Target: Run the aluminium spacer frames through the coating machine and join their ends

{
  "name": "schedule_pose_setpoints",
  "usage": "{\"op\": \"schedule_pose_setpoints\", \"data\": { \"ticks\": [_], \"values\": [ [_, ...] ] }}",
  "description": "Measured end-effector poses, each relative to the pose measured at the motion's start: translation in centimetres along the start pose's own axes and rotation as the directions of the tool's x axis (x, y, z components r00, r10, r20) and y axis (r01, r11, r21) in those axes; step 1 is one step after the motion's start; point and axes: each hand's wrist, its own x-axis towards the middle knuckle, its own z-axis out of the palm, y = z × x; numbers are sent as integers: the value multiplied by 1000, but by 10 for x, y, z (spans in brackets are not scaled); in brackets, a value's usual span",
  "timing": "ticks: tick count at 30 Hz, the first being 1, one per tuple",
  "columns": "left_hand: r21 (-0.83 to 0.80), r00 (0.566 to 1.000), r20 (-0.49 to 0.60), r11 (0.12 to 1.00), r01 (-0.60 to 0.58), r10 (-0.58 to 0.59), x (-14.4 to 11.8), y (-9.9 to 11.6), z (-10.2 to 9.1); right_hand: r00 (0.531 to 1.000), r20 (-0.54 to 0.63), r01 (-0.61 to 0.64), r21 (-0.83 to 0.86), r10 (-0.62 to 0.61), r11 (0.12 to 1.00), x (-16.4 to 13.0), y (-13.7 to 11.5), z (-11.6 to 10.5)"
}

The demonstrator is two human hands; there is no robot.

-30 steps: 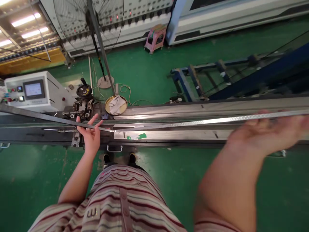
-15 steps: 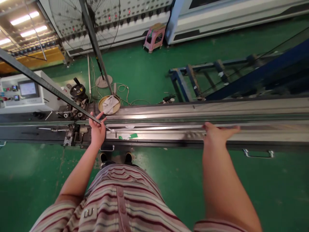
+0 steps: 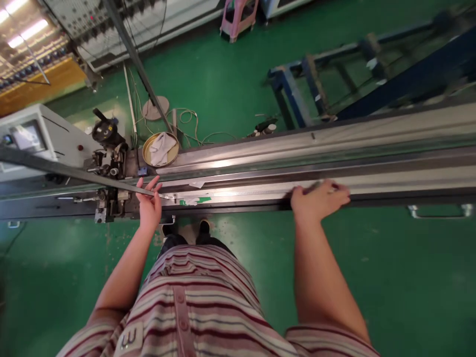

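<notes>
A long thin grey metal bar (image 3: 78,172) slants down from the upper left to the rail. My left hand (image 3: 149,206) has it between thumb and spread fingers, close to its lower end. From that end a thin silver length with a row of tiny marks (image 3: 245,193) runs along the front ledge to my right hand. The two lengths seem to meet in a corner just right of my left hand. My right hand (image 3: 316,199) lies over the far part of the silver length, thumb against it; its fingertips are partly hidden and slightly blurred.
The long metal machine bed (image 3: 390,178) crosses the view, with a clamp unit (image 3: 111,158) at left. A round tray (image 3: 146,148) holding a cloth (image 3: 162,148) stands behind it. A second grey bar (image 3: 139,67) leans above. Beyond are a blue frame (image 3: 293,99) and a pink stool (image 3: 238,22).
My right hand has moved left and towards my body, and the silver length has shifted onto the front ledge. The slanting bar has tipped lower at left. The view has tilted.
</notes>
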Motion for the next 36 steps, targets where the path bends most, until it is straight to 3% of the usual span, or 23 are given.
{"op": "schedule_pose_setpoints", "data": {
  "ticks": [3,4,6,8,9,11,13,15,22,30,33,36],
  "values": [
    [25,1000,-3,1000,-5,5,4,0,9,991,25,123,173,-129,977,-36,-46,10],
    [43,1000,0,999,-12,12,5,1,11,972,71,198,285,-226,938,-51,-66,14],
    [82,999,10,996,-33,32,9,1,15,904,114,302,509,-411,806,-81,-111,22],
    [121,999,18,992,-47,45,11,2,19,772,189,319,710,-607,628,-107,-154,29],
    [139,999,20,989,-47,45,11,1,20,700,250,266,779,-669,569,-118,-173,34],
    [166,999,12,985,-37,36,12,1,21,571,397,104,833,-718,543,-134,-203,43],
    [179,1000,7,983,-28,27,12,0,22,482,532,-40,807,-696,589,-144,-222,53],
    [188,1000,11,982,-28,27,13,-1,23,424,598,-125,783,-681,610,-148,-232,62],
    [185,999,20,982,-43,40,15,-3,25,347,633,-233,773,-692,591,-153,-237,77],
    [151,998,52,988,-32,24,14,0,25,313,640,-334,766,-702,550,-159,-231,88],
    [166,998,55,986,-25,16,13,0,26,311,665,-446,733,-679,514,-159,-231,90],
    [206,999,42,978,-18,10,13,0,27,345,683,-515,711,-644,479,-159,-232,87]
  ]
}}
